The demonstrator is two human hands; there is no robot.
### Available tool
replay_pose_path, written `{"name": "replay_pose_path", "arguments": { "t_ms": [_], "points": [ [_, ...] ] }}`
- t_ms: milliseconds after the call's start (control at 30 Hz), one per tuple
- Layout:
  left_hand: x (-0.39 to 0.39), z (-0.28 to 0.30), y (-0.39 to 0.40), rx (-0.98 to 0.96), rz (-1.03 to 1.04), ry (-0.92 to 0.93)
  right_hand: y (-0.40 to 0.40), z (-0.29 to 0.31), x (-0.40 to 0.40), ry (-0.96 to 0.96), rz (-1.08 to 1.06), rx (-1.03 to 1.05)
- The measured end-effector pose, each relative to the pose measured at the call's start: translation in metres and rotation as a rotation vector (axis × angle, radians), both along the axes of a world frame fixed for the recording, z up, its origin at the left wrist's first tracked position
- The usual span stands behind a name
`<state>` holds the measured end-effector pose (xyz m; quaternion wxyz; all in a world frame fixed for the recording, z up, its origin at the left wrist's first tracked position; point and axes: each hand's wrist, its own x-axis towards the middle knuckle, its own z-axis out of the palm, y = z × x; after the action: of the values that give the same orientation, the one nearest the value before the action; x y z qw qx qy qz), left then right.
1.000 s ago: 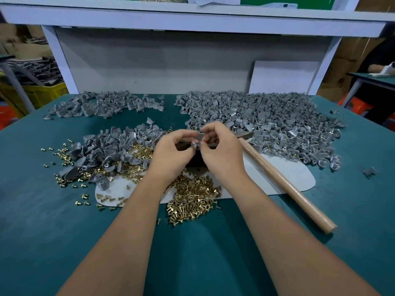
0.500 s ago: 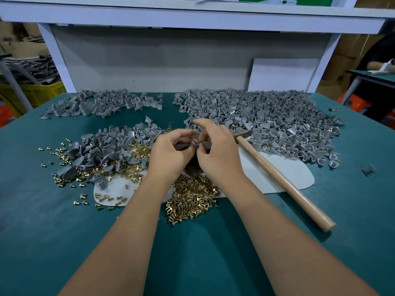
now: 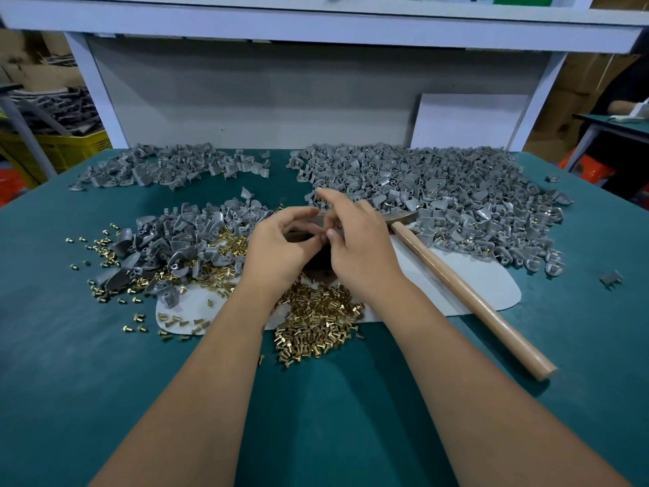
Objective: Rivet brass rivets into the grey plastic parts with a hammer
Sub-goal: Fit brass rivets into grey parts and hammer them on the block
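Note:
My left hand [image 3: 281, 246] and my right hand [image 3: 360, 247] meet fingertip to fingertip above the middle of the table. Together they pinch a small grey plastic part that the fingers almost hide. My right index finger sticks up. A dark block [image 3: 318, 268] lies under the hands. The hammer [image 3: 463, 293] lies to the right, its wooden handle pointing to the near right and its head beside my right hand. Below my wrists is a heap of brass rivets [image 3: 316, 325]. Piles of grey parts lie at the left [image 3: 182, 237], far left [image 3: 168, 166] and right [image 3: 449, 195].
A white mat [image 3: 491, 286] covers the green tabletop [image 3: 316, 416] under the work. Loose rivets [image 3: 105, 247] are scattered at the left. One stray grey part [image 3: 611, 277] lies near the right edge. A white shelf frame [image 3: 316, 26] and a grey back panel stand behind.
Both hands stayed together over the dark block. My right index finger has lifted off and now points up. The view has dipped slightly.

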<state>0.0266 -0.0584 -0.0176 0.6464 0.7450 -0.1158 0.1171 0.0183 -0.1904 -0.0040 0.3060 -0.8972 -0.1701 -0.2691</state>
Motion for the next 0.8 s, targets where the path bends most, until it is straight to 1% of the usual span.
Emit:
{"name": "replay_pose_path", "arguments": {
  "t_ms": [133, 200, 367, 533, 667, 800],
  "points": [
    [0.0000, -0.0007, 0.0004, -0.019, -0.004, 0.029, 0.0008, 0.0036, 0.0022, -0.033, -0.058, -0.219],
    [-0.0004, -0.0009, 0.0004, -0.024, -0.009, 0.035, 0.0025, 0.0043, 0.0025, -0.033, -0.066, -0.242],
    [0.0006, -0.0012, 0.0018, -0.015, -0.002, 0.042, 0.0021, 0.0064, 0.0052, 0.096, -0.065, -0.106],
    [-0.0033, 0.0000, -0.0004, -0.018, -0.002, 0.031, 0.0069, 0.0085, 0.0031, 0.066, -0.085, -0.143],
    [-0.0041, 0.0026, -0.0004, -0.014, -0.003, 0.046, 0.0050, 0.0029, -0.0021, 0.030, -0.068, -0.031],
    [-0.0047, 0.0063, 0.0000, 0.035, 0.000, 0.031, -0.0006, 0.0008, -0.0019, 0.070, -0.014, 0.053]
  ]
}}
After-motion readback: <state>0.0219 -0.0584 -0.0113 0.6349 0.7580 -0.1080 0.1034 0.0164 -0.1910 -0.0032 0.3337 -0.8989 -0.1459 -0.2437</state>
